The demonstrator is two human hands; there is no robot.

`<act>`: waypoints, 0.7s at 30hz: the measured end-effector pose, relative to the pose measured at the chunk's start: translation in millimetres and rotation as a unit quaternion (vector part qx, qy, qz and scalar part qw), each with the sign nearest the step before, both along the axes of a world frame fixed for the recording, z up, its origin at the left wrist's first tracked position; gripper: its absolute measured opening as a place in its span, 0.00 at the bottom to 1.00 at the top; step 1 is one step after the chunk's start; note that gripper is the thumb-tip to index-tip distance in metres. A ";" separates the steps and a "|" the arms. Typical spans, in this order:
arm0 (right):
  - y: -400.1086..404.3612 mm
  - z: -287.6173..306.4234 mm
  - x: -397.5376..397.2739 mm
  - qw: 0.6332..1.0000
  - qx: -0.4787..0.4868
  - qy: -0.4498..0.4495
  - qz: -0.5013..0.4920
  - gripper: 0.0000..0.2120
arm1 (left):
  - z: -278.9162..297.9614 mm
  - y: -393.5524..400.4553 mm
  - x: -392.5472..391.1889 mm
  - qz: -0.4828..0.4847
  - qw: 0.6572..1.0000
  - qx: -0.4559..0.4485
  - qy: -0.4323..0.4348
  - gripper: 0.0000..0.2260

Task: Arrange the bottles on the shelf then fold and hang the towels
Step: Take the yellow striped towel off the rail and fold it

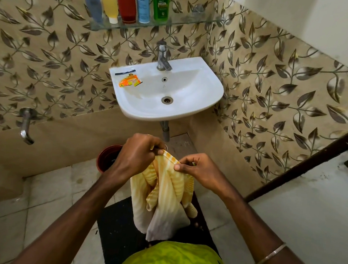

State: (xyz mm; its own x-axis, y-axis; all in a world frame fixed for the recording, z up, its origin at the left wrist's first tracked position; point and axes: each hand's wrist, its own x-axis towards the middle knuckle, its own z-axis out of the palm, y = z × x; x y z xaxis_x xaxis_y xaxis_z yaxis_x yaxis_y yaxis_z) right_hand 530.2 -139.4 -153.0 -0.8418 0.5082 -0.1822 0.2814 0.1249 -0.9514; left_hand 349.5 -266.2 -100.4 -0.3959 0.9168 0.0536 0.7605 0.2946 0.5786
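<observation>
1. The towel (pixel 163 196), yellow and white striped, hangs bunched in front of the person, below the sink (pixel 203 96) and above a black mat (pixel 116 228). Its long axis runs top to bottom, with the held hem uppermost and the loose end pointing at the floor.
2. The left hand (pixel 138 152) pinches the top hem, its fingers (pixel 157 146) curled over the cloth.
3. The right hand (pixel 195 168) grips the same hem just beside the left, thumb pressed on the fabric.
4. Five bottles stand in a row on the glass shelf (pixel 199 21) above the tap (pixel 162 57): blue bottle (pixel 93 6), yellow bottle (pixel 110 4), red bottle (pixel 125 1), pale bottle (pixel 142 2), green bottle (pixel 160 2). The blue and yellow ones lean, caps down; the other three stand upright.
5. The tops of the red, pale and green bottles are cut off by the frame edge.
6. The towel's folds hide its full shape, and its lower end merges with the person's green garment (pixel 178 262).
7. A red bucket (pixel 106 157) is partly hidden behind the left wrist.
8. An orange sachet (pixel 130 81) lies on the sink rim; its print is too small to read.
</observation>
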 end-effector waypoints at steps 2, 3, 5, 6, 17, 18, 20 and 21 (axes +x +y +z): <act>0.6 -2.0 1.9 1.000 -0.003 0.000 -0.007 0.08 | 1.5 -0.8 -4.8 0.009 1.000 0.010 -0.013 0.12; 0.9 -2.2 2.5 1.000 -0.004 0.000 -0.009 0.08 | 2.1 -1.1 -6.9 0.012 1.000 0.012 -0.015 0.12; 0.9 -1.1 2.0 1.000 -0.007 -0.001 -0.012 0.07 | -0.7 -1.2 -11.7 0.017 1.000 0.003 -0.002 0.13; 0.6 -0.2 0.6 1.000 -0.005 -0.002 -0.013 0.06 | -2.4 -1.0 -13.7 0.017 1.000 -0.010 0.015 0.13; -2.4 12.0 -14.5 1.000 0.015 0.017 0.002 0.04 | -3.4 -1.6 4.8 -0.134 0.989 -0.054 -0.024 0.12; -2.4 11.8 -13.6 1.000 0.011 0.014 0.008 0.05 | -2.7 -1.8 3.9 -0.117 0.992 -0.048 -0.018 0.09; -3.1 9.4 -11.5 1.000 0.008 -0.002 0.029 0.07 | -1.3 -2.7 2.3 -0.090 0.995 -0.043 -0.008 0.05; -4.1 7.4 -10.5 0.999 0.009 -0.013 0.036 0.07 | -1.1 -3.3 1.8 -0.081 0.996 -0.039 0.003 0.04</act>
State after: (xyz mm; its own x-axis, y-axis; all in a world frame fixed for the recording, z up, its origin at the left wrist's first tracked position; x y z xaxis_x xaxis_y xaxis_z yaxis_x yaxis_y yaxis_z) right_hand 519.7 -143.6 -145.6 -0.8711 0.4506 -0.1954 0.2956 0.1634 -0.9412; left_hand 351.3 -269.5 -101.5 -0.2428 0.9699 -0.0176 0.8047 0.2115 0.5547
